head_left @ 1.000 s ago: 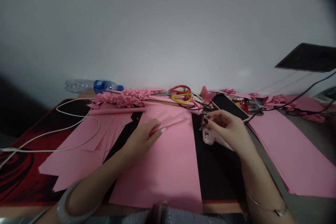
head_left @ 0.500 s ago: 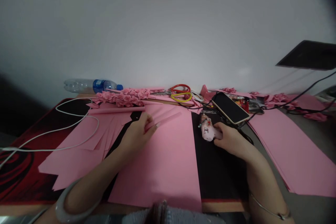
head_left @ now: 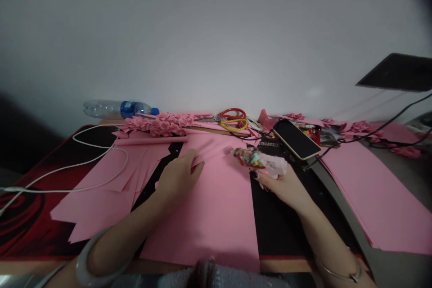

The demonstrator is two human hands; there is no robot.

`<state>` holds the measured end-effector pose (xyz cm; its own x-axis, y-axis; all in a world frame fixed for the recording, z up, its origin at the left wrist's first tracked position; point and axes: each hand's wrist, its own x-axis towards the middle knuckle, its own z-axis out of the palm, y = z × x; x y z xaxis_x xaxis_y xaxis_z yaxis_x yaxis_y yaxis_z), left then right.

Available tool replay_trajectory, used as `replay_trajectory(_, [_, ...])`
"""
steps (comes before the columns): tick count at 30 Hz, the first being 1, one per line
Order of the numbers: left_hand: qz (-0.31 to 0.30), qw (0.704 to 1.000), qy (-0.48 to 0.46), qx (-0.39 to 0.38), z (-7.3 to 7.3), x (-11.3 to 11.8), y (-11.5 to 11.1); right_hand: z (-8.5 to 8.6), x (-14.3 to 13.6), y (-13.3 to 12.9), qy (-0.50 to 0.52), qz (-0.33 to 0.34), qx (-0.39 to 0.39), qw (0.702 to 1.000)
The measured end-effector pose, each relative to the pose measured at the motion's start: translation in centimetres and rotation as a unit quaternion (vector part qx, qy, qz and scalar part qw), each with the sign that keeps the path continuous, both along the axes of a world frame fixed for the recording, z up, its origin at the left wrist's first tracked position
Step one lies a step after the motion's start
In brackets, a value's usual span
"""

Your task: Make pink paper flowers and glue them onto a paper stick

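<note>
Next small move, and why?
Probably guide the gun-shaped tool along the pink paper strip: the right hand holds the tool with its tip by the strip's right end, and the left hand grips the strip farther left.

A plain, pale grey wall (head_left: pixel 216 45) fills the far side, smooth and bare across its middle. The light on it is soft and dim, palest around the center, with a faint bright patch toward the right; the far left sinks into deep shadow. Against the wall's foot stands a tabletop (head_left: pixel 286 266) with a light wooden near edge. At the near right lies a dull grey surface (head_left: pixel 398 272).
</note>
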<state>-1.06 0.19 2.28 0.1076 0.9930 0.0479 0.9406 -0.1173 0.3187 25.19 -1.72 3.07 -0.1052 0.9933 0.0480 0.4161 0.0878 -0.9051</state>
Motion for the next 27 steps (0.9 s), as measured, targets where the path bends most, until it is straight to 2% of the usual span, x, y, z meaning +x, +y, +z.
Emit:
replay_trajectory(4, [0.006,1.0,0.025,-0.005,0.1,0.3,-0.4,-0.8,-1.7,-0.2,0.01,0.024,0.015,1.0])
replay_trajectory(9, [0.009,1.0,0.028,-0.003,0.1,0.5,-0.6,-1.1,-2.7,-0.3,-0.023,0.014,0.033,0.999])
replay_trajectory(27, [0.001,0.999,0.042,-0.017,0.1,0.7,-0.8,-1.3,-3.0,-0.1,-0.098,-0.001,0.074,0.992])
